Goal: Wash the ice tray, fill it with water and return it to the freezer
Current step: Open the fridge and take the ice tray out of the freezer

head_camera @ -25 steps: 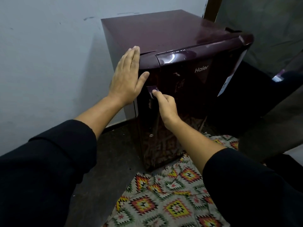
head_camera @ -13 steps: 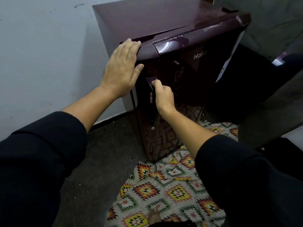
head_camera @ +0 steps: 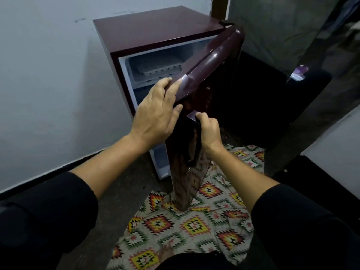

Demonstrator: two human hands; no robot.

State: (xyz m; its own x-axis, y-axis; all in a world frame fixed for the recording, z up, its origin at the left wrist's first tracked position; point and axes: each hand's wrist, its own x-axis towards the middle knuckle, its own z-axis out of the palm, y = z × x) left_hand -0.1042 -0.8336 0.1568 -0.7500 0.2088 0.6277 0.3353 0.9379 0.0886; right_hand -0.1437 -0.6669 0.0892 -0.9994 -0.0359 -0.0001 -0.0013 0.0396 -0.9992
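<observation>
Sleeves: black sleeve cuffs at both forearms, nearest the camera, left (head_camera: 48, 211) and right (head_camera: 303, 221).
Rug: a patterned rug (head_camera: 194, 227) with diamond motifs lies on the dark floor, under the swung-out door's lower corner.
Right hand: the right hand (head_camera: 209, 130) is clenched around the top of the dark door handle (head_camera: 194, 145), thumb on its upper end.
Left hand: the left hand (head_camera: 155, 112) lies against the door's free edge near the top corner, fingers curled over the edge, thumb on the outer face.
Door: the maroon fridge door (head_camera: 210, 61) stands open, hinged on the far right side.
Fridge: a small maroon fridge (head_camera: 152, 30) stands against the white wall (head_camera: 48, 75).
Freezer: the freezer compartment (head_camera: 134, 65) at the top of the cabinet shows frosted, pale walls.
Ice tray: a pale ice tray (head_camera: 158, 70) appears to lie flat on the freezer floor, touched by neither hand; it is dim, so its cells cannot be made out clearly.
</observation>
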